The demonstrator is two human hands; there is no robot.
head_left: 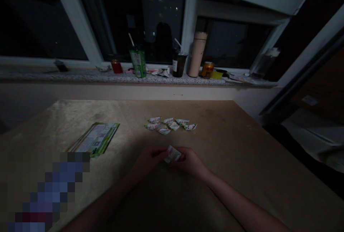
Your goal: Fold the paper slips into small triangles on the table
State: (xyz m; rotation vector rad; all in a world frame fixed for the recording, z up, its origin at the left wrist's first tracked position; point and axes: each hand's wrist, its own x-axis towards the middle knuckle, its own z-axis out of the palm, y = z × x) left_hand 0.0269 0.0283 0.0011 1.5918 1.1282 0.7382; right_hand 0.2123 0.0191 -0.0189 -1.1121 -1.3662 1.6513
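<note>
My left hand (148,159) and my right hand (189,161) meet over the brown table (242,153), low in the middle of the view. Both pinch one small white wrapped packet (172,154) between their fingertips. Just beyond the hands lies a loose cluster of several similar small wrapped packets (171,124) in white, green and red. The light is dim and the print on the packets cannot be read.
A flat green and white package (94,139) lies on the table to the left. On the stone windowsill (80,76) stand a green cup with a straw (138,62), a dark cup (178,63), a tall beige flask (197,54) and an orange can (207,69).
</note>
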